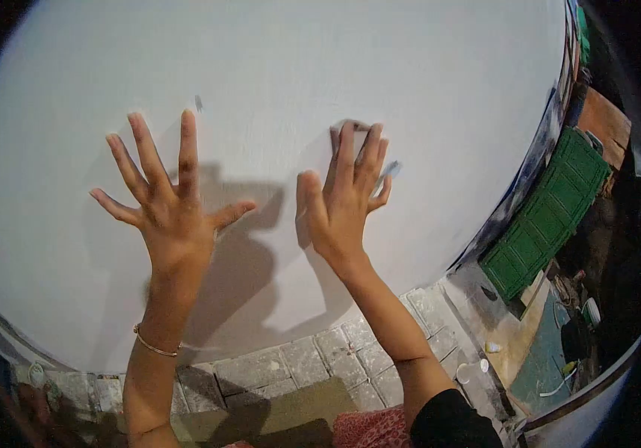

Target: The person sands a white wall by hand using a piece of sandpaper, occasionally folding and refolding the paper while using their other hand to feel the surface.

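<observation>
Against a large pale surface, my left hand is spread wide with all its fingers apart and nothing in it. A thin bracelet circles that wrist. To its right, my right hand is held at the same surface, fingers extended and partly apart. A small dark outline shows behind its fingertips; whether it is a shadow or a mark cannot be told. A bluish smudge lies beside its little finger. A small grey mark is just above my left index fingertip. Both hands cast shadows.
A green panelled object leans at the right, near a brown board. Pale paving blocks run along the surface's lower edge, with an olive mat below. A white cup and clutter stand at the lower right.
</observation>
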Motion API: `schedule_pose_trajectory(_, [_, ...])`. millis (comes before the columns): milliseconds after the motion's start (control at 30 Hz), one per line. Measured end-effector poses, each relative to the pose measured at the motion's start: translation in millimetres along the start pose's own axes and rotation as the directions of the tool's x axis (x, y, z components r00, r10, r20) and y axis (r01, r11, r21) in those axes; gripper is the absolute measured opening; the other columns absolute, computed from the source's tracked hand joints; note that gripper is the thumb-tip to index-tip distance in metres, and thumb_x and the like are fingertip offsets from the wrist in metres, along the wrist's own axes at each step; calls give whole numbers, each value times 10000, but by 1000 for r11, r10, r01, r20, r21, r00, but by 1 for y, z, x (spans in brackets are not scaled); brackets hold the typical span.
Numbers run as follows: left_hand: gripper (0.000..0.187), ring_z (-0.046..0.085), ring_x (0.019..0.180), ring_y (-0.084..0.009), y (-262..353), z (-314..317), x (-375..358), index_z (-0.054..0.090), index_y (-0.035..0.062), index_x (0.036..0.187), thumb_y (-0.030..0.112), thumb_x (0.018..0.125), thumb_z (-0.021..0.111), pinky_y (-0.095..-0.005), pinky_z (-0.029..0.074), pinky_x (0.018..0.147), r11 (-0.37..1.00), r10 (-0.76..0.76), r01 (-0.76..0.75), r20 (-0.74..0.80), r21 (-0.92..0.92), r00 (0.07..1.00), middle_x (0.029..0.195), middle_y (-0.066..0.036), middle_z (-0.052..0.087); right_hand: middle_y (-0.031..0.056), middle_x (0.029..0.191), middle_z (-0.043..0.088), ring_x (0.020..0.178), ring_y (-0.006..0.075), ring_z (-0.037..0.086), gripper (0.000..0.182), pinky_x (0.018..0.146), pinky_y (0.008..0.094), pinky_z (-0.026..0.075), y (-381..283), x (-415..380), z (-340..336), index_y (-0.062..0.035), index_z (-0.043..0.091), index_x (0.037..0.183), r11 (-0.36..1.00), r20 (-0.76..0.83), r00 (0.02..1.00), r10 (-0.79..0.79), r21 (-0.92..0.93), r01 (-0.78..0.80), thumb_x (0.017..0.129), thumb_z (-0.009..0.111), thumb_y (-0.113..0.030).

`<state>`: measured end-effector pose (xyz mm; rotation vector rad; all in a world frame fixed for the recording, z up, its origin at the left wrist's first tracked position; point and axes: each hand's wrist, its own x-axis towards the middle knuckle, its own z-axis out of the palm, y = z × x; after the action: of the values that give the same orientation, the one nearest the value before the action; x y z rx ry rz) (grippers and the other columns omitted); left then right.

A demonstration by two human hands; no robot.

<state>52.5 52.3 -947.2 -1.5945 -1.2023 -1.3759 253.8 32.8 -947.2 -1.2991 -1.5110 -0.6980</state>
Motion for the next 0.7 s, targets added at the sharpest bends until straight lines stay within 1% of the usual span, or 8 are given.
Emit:
schedule_pose_trajectory(100, [1109,-82,1396,-429,-2,-1,-3,199,280,1480,893,573,372,-748,-179,907,999,13,-16,79,34,997,1536,-210,3,244,1525,30,1406,417,-18,728,989,670,-43,-2,-10,1,-124,221,1473,999,17,999,34,30,-35,901,440,-517])
schedule_pose_trajectory(200, [1127,-88,1394,-433,0,-1,1,188,285,1482,896,554,383,-768,-148,903,999,20,-21,22,26,1000,1537,-206,-17,245,1524,40,1406,416,-5,715,994,665,-37,-5,-12,-8,-136,232,1471,1000,52,999,6,-7,-6,900,446,-508])
schedule_pose_trajectory(267, [1201,-60,1388,-447,2,-4,1,107,280,1489,838,518,540,-818,37,901,996,17,-21,52,90,998,1533,-179,-66,245,1523,50,1405,419,11,714,996,658,-36,-3,-1,-9,-133,249,1466,1000,14,1000,2,-23,-2,897,449,-516])
schedule_pose_trajectory(400, [1204,-74,1387,-447,4,-5,0,108,278,1489,827,516,558,-818,40,904,996,6,-13,90,83,996,1532,-173,-87,244,1524,53,1404,421,2,706,1000,648,-45,-3,-12,-7,-134,265,1462,999,28,999,39,4,-39,899,443,-523])
schedule_pose_trajectory(467, [1211,-78,1389,-441,2,-2,-1,108,276,1490,824,511,565,-817,36,905,995,11,-16,52,94,999,1532,-172,-90,239,1526,53,1405,422,3,706,1006,646,-39,0,-10,-11,-136,267,1461,996,53,998,-35,-83,39,902,433,-534])
schedule_pose_trajectory(600, [1216,-80,1390,-438,5,-4,-3,102,272,1491,841,511,541,-816,23,903,996,-9,0,101,93,995,1533,-172,-90,235,1527,48,1407,417,-6,709,1009,648,-30,-8,-5,-5,-144,260,1465,1000,10,1000,29,9,-29,904,424,-543])
schedule_pose_trajectory(667, [1128,-92,1388,-444,2,-1,0,168,290,1485,878,556,421,-807,-77,884,999,28,-29,25,42,999,1534,-205,-53,244,1524,44,1405,423,-6,716,1009,651,-22,-3,-8,-8,-144,256,1467,998,32,999,13,-57,-11,901,431,-546])
schedule_pose_trajectory(700, [1128,-92,1388,-444,0,-1,3,168,290,1485,878,556,421,-807,-77,884,998,28,-28,11,48,1000,1534,-205,-53,248,1523,44,1405,424,0,718,1011,648,-21,-3,-4,-10,-143,259,1465,997,28,1000,2,-75,0,899,437,-546])
